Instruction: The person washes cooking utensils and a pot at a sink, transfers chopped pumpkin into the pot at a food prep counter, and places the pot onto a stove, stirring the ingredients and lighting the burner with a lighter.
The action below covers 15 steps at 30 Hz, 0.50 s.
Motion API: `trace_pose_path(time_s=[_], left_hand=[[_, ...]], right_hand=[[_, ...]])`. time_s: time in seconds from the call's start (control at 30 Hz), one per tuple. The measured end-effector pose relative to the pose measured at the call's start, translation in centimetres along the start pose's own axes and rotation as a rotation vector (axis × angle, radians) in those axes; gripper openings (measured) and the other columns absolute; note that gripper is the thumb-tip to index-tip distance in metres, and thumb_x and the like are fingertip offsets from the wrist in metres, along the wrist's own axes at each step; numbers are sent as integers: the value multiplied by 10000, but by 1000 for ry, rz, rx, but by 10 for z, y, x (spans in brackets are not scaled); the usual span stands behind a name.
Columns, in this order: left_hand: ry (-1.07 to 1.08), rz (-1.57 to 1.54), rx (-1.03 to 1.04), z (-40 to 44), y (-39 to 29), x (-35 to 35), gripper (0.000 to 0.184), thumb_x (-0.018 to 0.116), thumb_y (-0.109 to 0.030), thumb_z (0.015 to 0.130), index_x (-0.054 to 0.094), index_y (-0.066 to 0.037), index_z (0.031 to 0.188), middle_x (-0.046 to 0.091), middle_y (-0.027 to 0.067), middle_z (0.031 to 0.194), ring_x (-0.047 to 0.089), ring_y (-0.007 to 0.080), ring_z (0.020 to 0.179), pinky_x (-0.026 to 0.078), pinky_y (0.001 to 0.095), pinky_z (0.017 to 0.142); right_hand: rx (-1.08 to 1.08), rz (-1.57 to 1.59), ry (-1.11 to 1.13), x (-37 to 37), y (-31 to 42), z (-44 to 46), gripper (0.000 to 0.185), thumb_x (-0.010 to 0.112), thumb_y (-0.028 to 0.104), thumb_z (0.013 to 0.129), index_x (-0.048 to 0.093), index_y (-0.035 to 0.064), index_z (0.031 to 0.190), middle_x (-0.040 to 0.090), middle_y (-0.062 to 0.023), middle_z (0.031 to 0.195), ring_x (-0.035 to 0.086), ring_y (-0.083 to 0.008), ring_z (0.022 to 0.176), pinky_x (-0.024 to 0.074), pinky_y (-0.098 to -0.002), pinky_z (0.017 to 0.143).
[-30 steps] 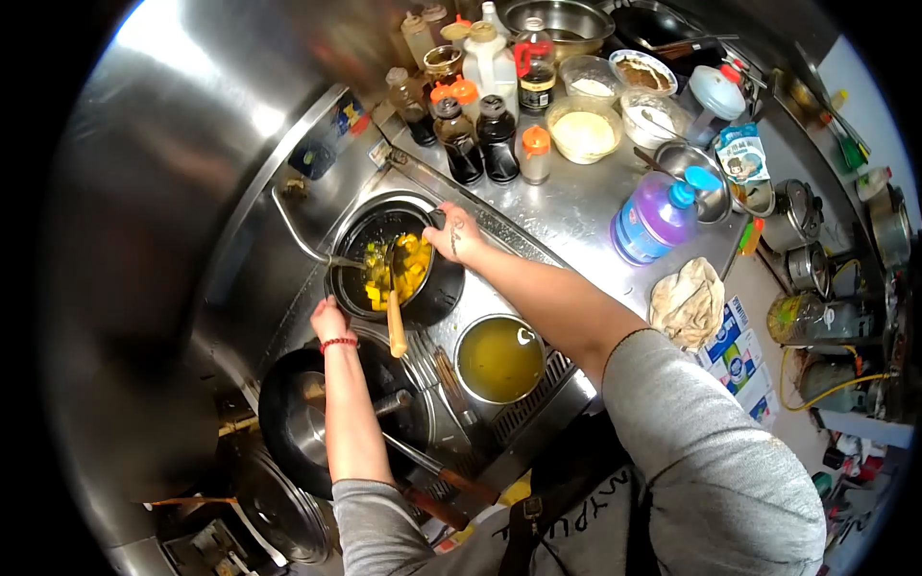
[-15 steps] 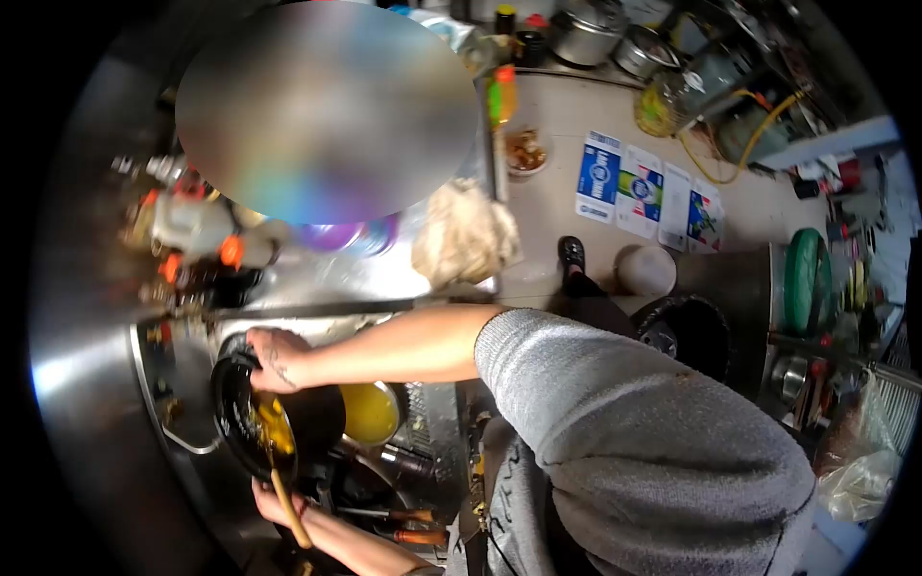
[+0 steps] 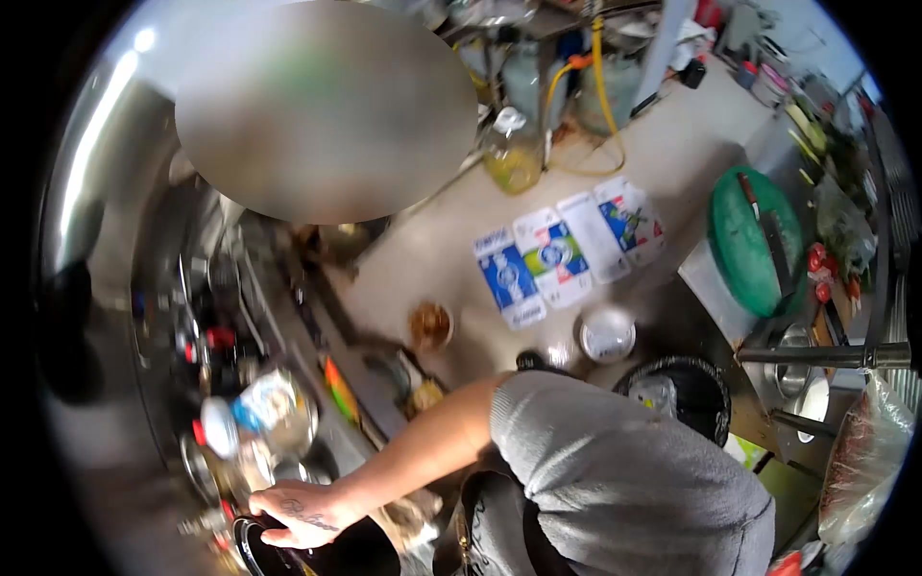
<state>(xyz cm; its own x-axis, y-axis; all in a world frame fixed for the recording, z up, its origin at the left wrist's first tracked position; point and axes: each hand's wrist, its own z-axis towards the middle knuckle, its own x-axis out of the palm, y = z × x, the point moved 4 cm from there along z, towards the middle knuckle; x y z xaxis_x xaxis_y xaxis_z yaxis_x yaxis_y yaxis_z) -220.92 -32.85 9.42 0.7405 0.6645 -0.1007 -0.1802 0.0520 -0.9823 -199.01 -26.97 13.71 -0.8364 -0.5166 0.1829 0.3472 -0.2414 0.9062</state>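
My right hand (image 3: 303, 514), with dark writing on its back, grips a black pot (image 3: 367, 552) at the bottom left of the view. Its fingers curl at the pot's rim. Only the upper part of the pot shows; the rest is cut off by the lower edge, and its contents can hardly be made out. My left hand is out of view. Just above the right hand stand a white bottle with a red cap (image 3: 219, 429) and a clear bag with blue print (image 3: 271, 403).
Flattened printed cardboard (image 3: 552, 259) lies on the floor, near a tub of brown food (image 3: 429, 326) and a white bucket (image 3: 607, 333). A black lined bin (image 3: 711, 389) is to the right. A knife (image 3: 776, 254) rests on a green chopping board (image 3: 735, 230).
The view has swung to the right. The pot and my right hand now sit lower in the frame. My left hand and the wooden-handled tool have left the view.
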Motion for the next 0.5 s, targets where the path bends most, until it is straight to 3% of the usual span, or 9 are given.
trace_pose_path(time_s=[0.13, 0.2, 0.27, 0.33, 0.4, 0.47, 0.5], left_hand=[[183, -150, -14, -10, -21, 130, 293, 539, -126, 870, 564, 49, 1104, 589, 59, 862, 542, 134, 799, 436, 250, 708], [269, -226, -29, -19, -31, 188, 293, 543, -120, 868, 562, 51, 1106, 586, 54, 854, 537, 127, 799, 430, 244, 710], [351, -294, -59, -26, -32, 238, 294, 546, -114, 866, 560, 52, 1108, 584, 49, 847, 532, 120, 799, 424, 238, 712], [446, -363, -100, -33, -33, 290, 294, 550, -108, 865, 557, 54, 1110, 581, 45, 839, 526, 114, 799, 417, 232, 714], [542, -386, -126, -43, -34, 348, 295, 553, -101, 863, 555, 55, 1113, 578, 40, 832, 521, 107, 799, 411, 227, 715], [602, -154, -66, -49, -45, 417, 296, 577, -80, 849, 549, 63, 1106, 611, 79, 955, 542, 122, 864, 416, 230, 778], [675, -198, -80, -64, -53, 458, 279, 540, -63, 864, 537, 51, 1118, 605, 97, 993, 546, 152, 905, 424, 261, 818]], right_hand=[[-54, -222, -269, -150, 54, -34, 317, 649, 157, 795, 475, -18, 994, 567, -174, 737, 561, -323, 657, 421, -403, 611], [-20, -228, -386, -218, 68, -52, 375, 660, 188, 794, 489, -10, 1062, 607, -174, 811, 603, -308, 736, 461, -376, 670], [-144, -482, -659, -280, 60, -71, 438, 668, 215, 792, 491, 3, 1132, 630, -172, 885, 626, -295, 820, 483, -349, 739], [-128, -585, -779, -340, 76, -94, 437, 665, 220, 792, 509, 5, 1138, 638, -168, 897, 635, -288, 838, 492, -343, 755], [-97, -627, -850, -398, 91, -115, 394, 659, 217, 796, 535, -1, 1100, 642, -158, 880, 638, -245, 804, 495, -331, 722], [22, -560, -900, -451, 110, -139, 368, 659, 228, 800, 553, 12, 1079, 651, -113, 839, 622, -147, 757, 492, -286, 685], [58, -545, -929, -477, 121, -151, 375, 648, 283, 780, 585, 20, 1041, 650, -167, 873, 638, -269, 806, 491, -348, 732]])
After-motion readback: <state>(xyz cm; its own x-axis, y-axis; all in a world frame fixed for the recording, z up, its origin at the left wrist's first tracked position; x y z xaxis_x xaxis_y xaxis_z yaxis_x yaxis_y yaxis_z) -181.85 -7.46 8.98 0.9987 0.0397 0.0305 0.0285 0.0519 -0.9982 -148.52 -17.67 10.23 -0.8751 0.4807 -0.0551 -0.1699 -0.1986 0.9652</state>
